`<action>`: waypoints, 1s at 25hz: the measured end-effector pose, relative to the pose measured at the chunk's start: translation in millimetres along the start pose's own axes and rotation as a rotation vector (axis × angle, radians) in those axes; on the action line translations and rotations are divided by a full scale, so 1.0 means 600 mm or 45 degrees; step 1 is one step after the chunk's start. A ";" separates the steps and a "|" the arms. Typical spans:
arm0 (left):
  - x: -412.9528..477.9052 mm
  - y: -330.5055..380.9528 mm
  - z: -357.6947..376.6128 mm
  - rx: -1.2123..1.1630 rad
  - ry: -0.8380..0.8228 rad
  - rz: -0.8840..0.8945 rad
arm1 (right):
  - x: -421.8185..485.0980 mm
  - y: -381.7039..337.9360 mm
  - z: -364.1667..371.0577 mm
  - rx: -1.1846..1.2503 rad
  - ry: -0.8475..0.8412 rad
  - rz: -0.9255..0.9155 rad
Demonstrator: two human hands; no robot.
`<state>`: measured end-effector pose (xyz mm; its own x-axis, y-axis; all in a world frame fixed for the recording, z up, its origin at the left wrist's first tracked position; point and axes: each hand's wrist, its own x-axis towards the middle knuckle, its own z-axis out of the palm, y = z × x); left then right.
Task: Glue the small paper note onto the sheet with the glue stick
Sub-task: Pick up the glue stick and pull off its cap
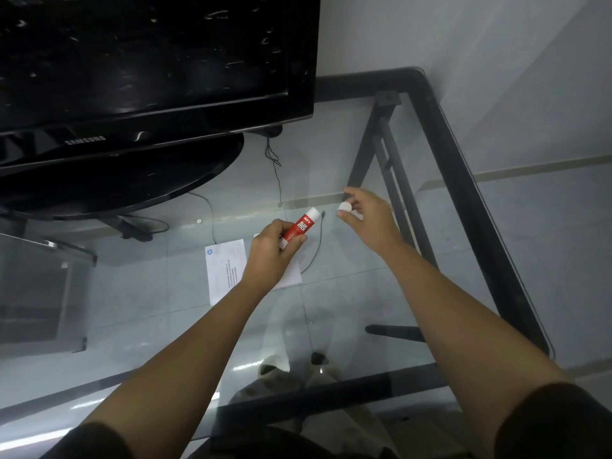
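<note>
My left hand (270, 246) grips a red and white glue stick (299, 226), its uncapped white end pointing up and to the right. My right hand (367, 215) pinches the white cap (344, 207) a short way right of the stick's tip. Under my left hand, a white printed sheet (225, 266) lies flat on the glass table (347, 293). A small piece of white paper (256, 235) peeks out at the sheet's top edge, mostly hidden by my left hand.
A black monitor (149, 77) on a round stand (126, 180) fills the far left. Thin black cables (314, 253) run across the glass beside the sheet. The table's black frame edge (463, 180) runs along the right.
</note>
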<state>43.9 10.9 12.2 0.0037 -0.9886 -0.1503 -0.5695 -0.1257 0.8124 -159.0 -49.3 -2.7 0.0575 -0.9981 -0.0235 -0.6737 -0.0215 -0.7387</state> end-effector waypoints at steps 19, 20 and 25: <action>-0.017 0.022 -0.031 -0.186 0.113 0.063 | -0.066 -0.074 -0.005 0.283 0.064 0.122; -0.021 0.024 -0.031 -0.190 0.109 0.073 | -0.076 -0.089 -0.002 0.353 0.000 0.183; -0.039 0.035 -0.030 -0.189 0.066 0.151 | -0.082 -0.132 0.008 0.668 -0.118 0.297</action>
<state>46.9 29.7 42.9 -0.0113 -0.9997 -0.0225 -0.4406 -0.0152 0.8976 -104.8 1.7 53.9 0.0318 -0.9632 -0.2670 -0.2224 0.2536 -0.9414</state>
